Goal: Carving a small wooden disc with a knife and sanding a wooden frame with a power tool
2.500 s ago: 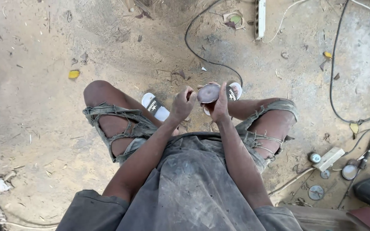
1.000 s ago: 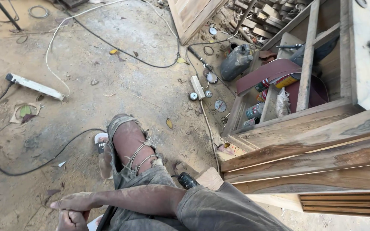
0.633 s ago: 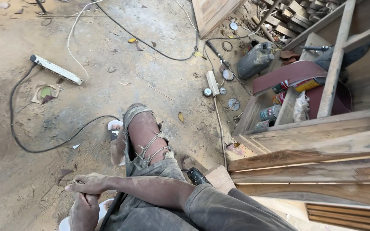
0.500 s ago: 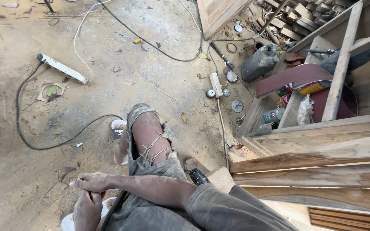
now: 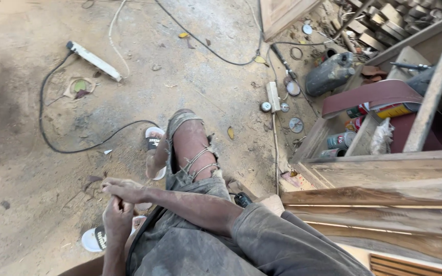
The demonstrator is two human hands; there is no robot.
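Hands met low by your knee: your right hand [image 5: 124, 190] lay across your left hand [image 5: 117, 220], grip unclear; white sandals [image 5: 154, 139], black cable [image 5: 78, 148] and wooden frame [image 5: 379, 179] surrounded you.

Left hand [image 5: 117, 220] and right hand [image 5: 124, 189] are pressed together; whatever sits inside the grip is hidden, can't tell if either holds anything. Left forearm is cut off by the bottom edge. White sandal [image 5: 98, 236] is partly behind the left hand, the other white sandal [image 5: 154, 139] partly behind the knee. Cans [image 5: 341, 140] in the wooden crate [image 5: 328, 130] are half blocked by a slat. Dark object [image 5: 241, 199] by the right thigh is too small to identify.
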